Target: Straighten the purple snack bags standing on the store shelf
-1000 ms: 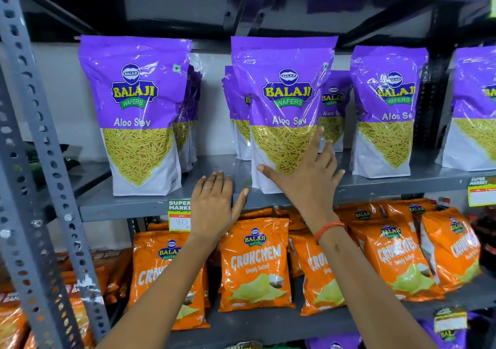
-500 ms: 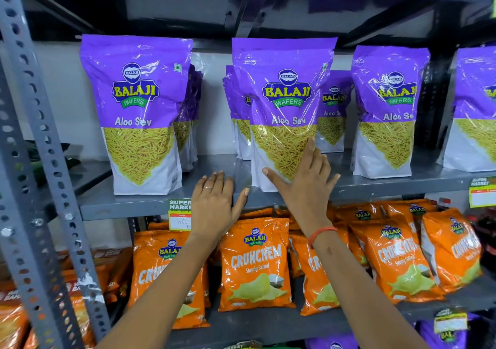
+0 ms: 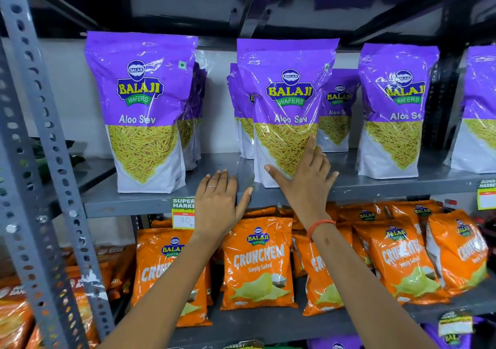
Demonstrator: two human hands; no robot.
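Note:
Purple Aloo Sev bags stand in rows on the grey shelf [image 3: 128, 201]. The left front bag [image 3: 142, 107] stands upright near the edge. The middle front bag [image 3: 287, 102] stands with more purple bags behind it. My right hand [image 3: 306, 179] lies flat against its lower right front, fingers spread. My left hand [image 3: 217, 201] rests palm down on the shelf edge, just left of that bag, holding nothing. A right bag [image 3: 394, 107] and a far-right bag [image 3: 480, 107] stand further along.
Orange Crunchem bags [image 3: 257, 263] fill the shelf below. A price tag [image 3: 183, 213] hangs on the shelf edge beside my left hand. A perforated grey upright [image 3: 40, 161] rises at left. A dark shelf underside sits close above the purple bags.
My right hand has slid slightly left and down across the front of the middle bag, which now sits a little further back. My left hand has stayed on the shelf edge.

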